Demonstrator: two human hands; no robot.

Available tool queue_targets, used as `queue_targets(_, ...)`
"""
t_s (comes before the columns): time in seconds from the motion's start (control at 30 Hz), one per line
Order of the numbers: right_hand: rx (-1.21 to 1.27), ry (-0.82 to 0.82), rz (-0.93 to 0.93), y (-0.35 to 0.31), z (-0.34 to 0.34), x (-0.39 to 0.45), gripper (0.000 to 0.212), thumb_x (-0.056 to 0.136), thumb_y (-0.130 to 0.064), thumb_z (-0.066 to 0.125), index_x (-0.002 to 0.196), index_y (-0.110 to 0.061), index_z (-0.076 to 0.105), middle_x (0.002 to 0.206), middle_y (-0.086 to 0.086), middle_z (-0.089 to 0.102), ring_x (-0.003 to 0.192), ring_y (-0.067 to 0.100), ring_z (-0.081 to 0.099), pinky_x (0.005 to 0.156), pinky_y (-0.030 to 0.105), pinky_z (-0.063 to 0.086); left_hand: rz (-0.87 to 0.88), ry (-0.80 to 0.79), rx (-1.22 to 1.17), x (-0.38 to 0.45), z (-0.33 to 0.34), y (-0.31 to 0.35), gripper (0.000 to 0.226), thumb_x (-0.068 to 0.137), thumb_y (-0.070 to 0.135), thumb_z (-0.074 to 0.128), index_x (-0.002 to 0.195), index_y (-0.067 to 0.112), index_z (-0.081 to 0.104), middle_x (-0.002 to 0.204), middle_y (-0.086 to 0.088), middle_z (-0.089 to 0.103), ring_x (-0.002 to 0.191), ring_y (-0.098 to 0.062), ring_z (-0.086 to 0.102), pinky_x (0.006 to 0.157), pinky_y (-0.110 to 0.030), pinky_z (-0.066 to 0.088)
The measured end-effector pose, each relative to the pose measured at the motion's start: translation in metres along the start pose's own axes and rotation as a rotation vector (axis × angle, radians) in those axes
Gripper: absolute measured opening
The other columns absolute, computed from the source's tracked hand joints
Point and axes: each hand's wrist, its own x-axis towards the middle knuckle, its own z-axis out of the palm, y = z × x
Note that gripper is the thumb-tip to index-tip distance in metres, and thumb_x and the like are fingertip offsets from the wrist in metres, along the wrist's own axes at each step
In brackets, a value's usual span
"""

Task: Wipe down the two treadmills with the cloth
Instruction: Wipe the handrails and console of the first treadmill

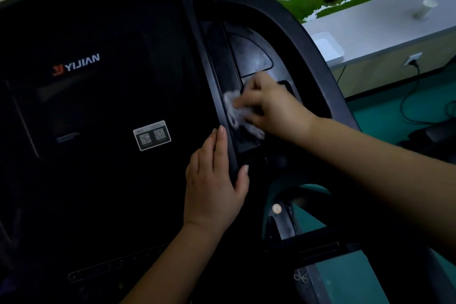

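A black treadmill console (98, 111) with a YIJIAN logo and a QR sticker fills the left and middle of the view. My right hand (269, 106) grips a pale crumpled cloth (237, 111) and presses it into the recessed side tray (254, 57) to the right of the screen. Dusty smears show on the tray above the cloth. My left hand (214, 180) lies flat on the console's right edge, fingers straight, thumb hooked over the raised rim beside the tray.
A grey ledge (385, 22) runs along the right with a white tray (327, 47) and a paper cup (425, 8) on it. A wall socket (412, 59) with a black cable hangs below. Green floor shows at the lower right.
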Motion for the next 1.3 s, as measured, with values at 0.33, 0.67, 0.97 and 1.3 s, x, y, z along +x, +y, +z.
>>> queue_targets(0.33, -0.201, -0.404, 0.050, 0.024, -0.043, -0.027, 0.033, 0.088, 0.001, 0.051, 0.111, -0.013, 0.070, 0.121, 0.016, 0.056, 0.112, 0.032, 0.050, 0.091, 0.031, 0.037, 0.001, -0.011, -0.022, 0.000, -0.002, 0.000, 0.077, 0.089, 0.049, 0.043, 0.153, 0.015, 0.016, 0.152, -0.006, 0.032, 0.130, -0.023, 0.035, 0.109, -0.038, 0.034)
queue_targets(0.67, -0.084, -0.311, 0.005, -0.003, -0.012, -0.052, 0.036, 0.091, -0.019, 0.061, 0.127, -0.024, 0.061, 0.118, 0.010, 0.051, 0.107, 0.026, 0.056, 0.095, 0.025, 0.041, 0.004, 0.002, -0.033, -0.001, -0.003, 0.000, 0.077, 0.089, 0.049, 0.044, 0.152, 0.013, 0.019, 0.150, -0.007, 0.036, 0.128, -0.025, 0.038, 0.106, -0.040, 0.037)
queue_targets(0.97, -0.274, 0.138, 0.193, 0.007, -0.037, -0.021, 0.032, 0.087, -0.018, 0.061, 0.120, -0.019, 0.060, 0.118, 0.016, 0.044, 0.087, 0.041, 0.057, 0.077, 0.043, 0.050, 0.001, 0.001, -0.055, -0.002, -0.004, 0.000, 0.076, 0.090, 0.047, 0.048, 0.152, 0.015, 0.019, 0.149, -0.004, 0.036, 0.130, -0.023, 0.037, 0.107, -0.041, 0.038)
queue_targets(1.3, -0.300, -0.285, 0.008, 0.017, -0.019, -0.035, 0.024, 0.086, -0.014, 0.066, 0.106, -0.024, 0.074, 0.116, 0.010, 0.050, 0.095, 0.030, 0.059, 0.086, 0.027, 0.046, -0.002, 0.019, -0.052, -0.002, -0.002, 0.000, 0.076, 0.089, 0.046, 0.051, 0.151, 0.015, 0.021, 0.148, -0.004, 0.038, 0.130, -0.022, 0.038, 0.107, -0.039, 0.037)
